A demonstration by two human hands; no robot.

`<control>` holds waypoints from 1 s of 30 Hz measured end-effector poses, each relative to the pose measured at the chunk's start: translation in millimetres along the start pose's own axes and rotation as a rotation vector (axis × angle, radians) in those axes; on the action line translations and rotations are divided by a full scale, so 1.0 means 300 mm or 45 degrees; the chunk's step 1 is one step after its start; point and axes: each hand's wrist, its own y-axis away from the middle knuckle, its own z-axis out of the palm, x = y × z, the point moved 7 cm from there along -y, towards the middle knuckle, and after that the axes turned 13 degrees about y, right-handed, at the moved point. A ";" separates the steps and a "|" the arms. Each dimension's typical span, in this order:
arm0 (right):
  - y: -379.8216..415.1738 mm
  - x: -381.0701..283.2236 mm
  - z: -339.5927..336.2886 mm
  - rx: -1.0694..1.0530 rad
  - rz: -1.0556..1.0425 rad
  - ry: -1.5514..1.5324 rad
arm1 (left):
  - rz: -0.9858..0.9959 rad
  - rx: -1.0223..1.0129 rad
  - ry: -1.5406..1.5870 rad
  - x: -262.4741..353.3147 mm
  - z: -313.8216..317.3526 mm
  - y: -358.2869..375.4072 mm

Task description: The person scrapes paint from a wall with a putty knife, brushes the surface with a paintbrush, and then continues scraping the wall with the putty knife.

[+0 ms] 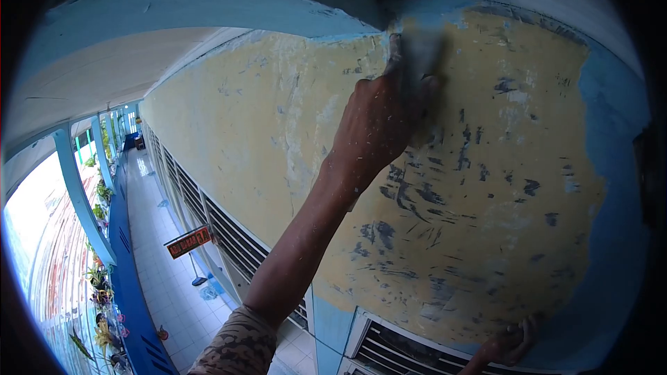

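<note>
the left hand (379, 114) pinches a blurred flat tool (422, 52), perhaps a scraper, high at the patchy yellow wall (514, 146); likely light and stiff, best held behind its edge. the right hand (511, 342), low down, has curled fingers; cannot tell whether they grip anything.

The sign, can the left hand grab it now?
Probably not: the left hand is up at the wall with a blurry tool, and the sign looks farther off down the walkway.
</note>
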 end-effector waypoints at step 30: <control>0.000 -0.001 0.000 0.007 0.012 -0.009 | 0.013 -0.105 -0.128 -0.062 -0.026 0.021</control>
